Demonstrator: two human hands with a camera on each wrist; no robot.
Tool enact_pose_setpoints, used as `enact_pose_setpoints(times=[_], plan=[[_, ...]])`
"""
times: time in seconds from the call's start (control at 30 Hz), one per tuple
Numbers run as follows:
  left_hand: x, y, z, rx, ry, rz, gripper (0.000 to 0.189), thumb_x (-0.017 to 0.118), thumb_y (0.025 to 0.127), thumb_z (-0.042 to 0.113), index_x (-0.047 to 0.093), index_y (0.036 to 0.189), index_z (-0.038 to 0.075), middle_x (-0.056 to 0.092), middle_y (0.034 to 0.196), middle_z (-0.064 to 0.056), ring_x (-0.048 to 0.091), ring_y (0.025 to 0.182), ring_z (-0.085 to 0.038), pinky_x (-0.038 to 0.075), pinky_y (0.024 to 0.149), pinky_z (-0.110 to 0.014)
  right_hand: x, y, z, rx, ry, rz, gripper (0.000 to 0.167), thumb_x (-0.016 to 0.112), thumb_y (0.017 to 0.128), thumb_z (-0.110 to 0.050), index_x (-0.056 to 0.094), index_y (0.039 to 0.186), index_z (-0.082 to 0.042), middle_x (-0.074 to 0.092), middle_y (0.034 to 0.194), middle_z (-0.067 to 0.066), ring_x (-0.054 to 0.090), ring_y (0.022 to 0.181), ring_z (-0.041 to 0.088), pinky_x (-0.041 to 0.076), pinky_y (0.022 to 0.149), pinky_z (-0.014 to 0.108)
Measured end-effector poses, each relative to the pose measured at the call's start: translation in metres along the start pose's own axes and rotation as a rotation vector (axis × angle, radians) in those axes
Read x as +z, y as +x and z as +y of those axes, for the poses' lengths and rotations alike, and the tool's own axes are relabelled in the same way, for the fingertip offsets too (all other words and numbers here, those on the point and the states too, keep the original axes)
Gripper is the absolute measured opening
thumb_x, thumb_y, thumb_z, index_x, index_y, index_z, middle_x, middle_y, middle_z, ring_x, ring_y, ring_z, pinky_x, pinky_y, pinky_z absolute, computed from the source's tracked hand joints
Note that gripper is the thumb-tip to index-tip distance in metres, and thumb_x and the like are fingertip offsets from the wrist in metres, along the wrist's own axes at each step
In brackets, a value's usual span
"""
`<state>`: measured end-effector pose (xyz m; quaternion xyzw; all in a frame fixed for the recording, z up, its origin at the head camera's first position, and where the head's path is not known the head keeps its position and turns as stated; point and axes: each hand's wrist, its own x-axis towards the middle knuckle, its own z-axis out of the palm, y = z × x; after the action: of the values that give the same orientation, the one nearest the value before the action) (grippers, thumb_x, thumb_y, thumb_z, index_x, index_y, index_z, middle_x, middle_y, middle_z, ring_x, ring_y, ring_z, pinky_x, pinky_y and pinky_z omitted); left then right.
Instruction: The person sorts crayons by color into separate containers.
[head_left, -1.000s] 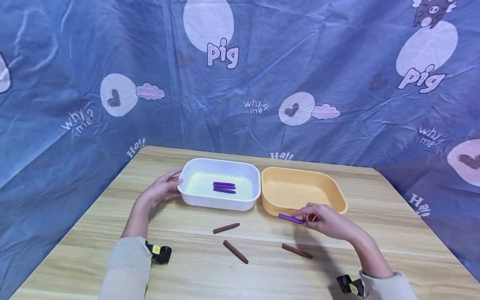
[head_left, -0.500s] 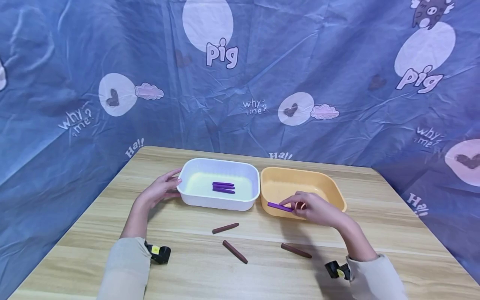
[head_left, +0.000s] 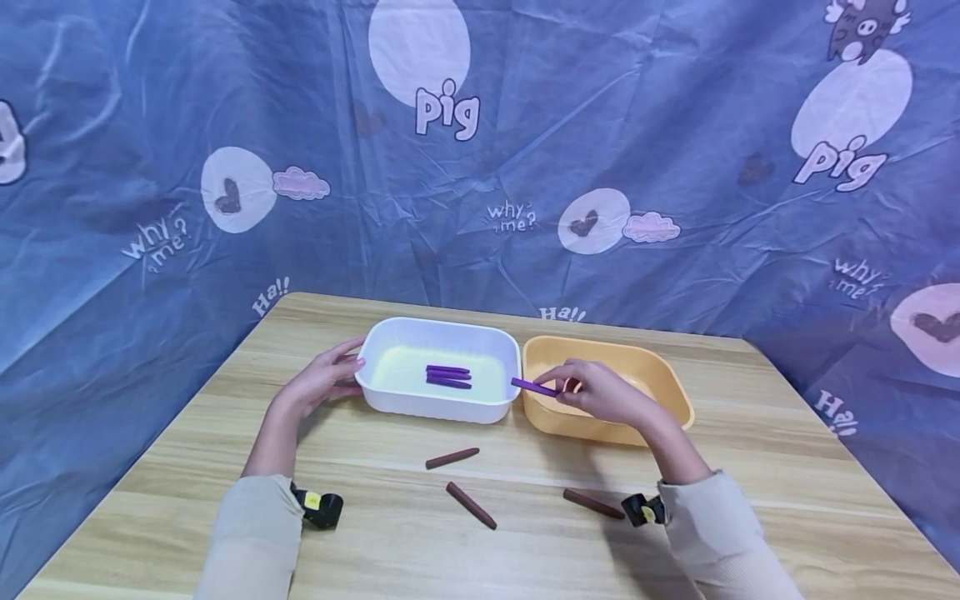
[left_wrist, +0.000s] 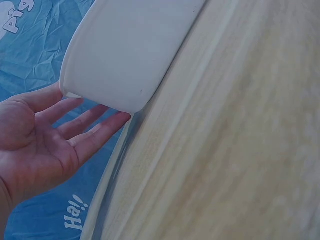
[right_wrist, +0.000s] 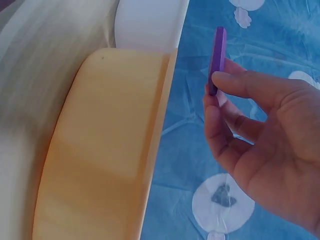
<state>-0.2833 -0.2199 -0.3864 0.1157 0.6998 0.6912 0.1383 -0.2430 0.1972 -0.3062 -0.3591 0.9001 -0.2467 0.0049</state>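
Note:
My right hand (head_left: 600, 392) pinches a purple crayon (head_left: 534, 387) between thumb and fingers, above the yellow bin (head_left: 577, 427). The crayon's free end points left and overlaps the white bin's right rim in the head view. In the right wrist view the crayon (right_wrist: 218, 55) stands clear above both bins. My left hand (head_left: 324, 379) touches the left end of the white bin (head_left: 435, 406), its fingers fairly straight against the wall (left_wrist: 115, 60). Several purple crayons (head_left: 448, 377) lie side by side inside the white bin.
Three brown crayons lie on the wooden table (head_left: 375, 517) in front of the bins: one crayon (head_left: 452, 458) near the white bin, another crayon (head_left: 471, 505) closer, a third crayon (head_left: 592, 503) under the right forearm. A blue printed cloth (head_left: 450, 208) hangs behind.
My right hand has moved left and up with the purple crayon, from the yellow bin's front edge to over the bin near the white one. My left hand stays put.

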Motion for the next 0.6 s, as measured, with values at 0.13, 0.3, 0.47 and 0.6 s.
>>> enact_pose_setpoints(times=[0.13, 0.3, 0.47, 0.6], plan=[[0.000, 0.000, 0.000, -0.002, -0.003, 0.005, 0.059, 0.041, 0.098, 0.009, 0.008, 0.146, 0.000, 0.022, 0.139, -0.035, 0.035, 0.121, -0.045, 0.042, 0.093, -0.047, 0.002, 0.015, -0.001, 0.001, -0.018, 0.007, 0.030, 0.063, 0.078, 0.008, 0.069, 0.105, -0.004, 0.058, 0.079, 0.000, 0.052, 0.072, 0.014, 0.046, 0.062, 0.028], [0.000, 0.000, 0.001, -0.006, -0.004, 0.007, 0.059, 0.041, 0.098, 0.009, 0.008, 0.146, 0.000, 0.022, 0.139, -0.035, 0.034, 0.122, -0.045, 0.042, 0.093, -0.047, 0.003, 0.033, -0.003, 0.008, -0.005, 0.006, 0.029, 0.062, 0.079, 0.008, 0.069, 0.105, -0.004, 0.059, 0.082, 0.002, 0.052, 0.073, 0.016, 0.046, 0.063, 0.029], [-0.001, 0.001, 0.002, -0.015, -0.002, 0.009, 0.059, 0.041, 0.098, 0.009, 0.008, 0.146, 0.000, 0.022, 0.139, -0.034, 0.034, 0.122, -0.044, 0.042, 0.093, -0.046, 0.005, 0.052, -0.004, -0.011, -0.010, 0.008, 0.031, 0.059, 0.078, 0.009, 0.068, 0.106, -0.001, 0.058, 0.077, 0.005, 0.051, 0.071, 0.016, 0.046, 0.060, 0.028], [-0.003, 0.002, 0.002, -0.012, -0.003, 0.005, 0.059, 0.042, 0.098, 0.009, 0.008, 0.146, 0.000, 0.022, 0.139, -0.034, 0.035, 0.121, -0.043, 0.043, 0.092, -0.045, 0.005, 0.066, -0.004, -0.003, -0.015, 0.007, 0.030, 0.059, 0.080, 0.008, 0.068, 0.107, -0.002, 0.062, 0.083, 0.006, 0.054, 0.072, 0.018, 0.047, 0.061, 0.028]])
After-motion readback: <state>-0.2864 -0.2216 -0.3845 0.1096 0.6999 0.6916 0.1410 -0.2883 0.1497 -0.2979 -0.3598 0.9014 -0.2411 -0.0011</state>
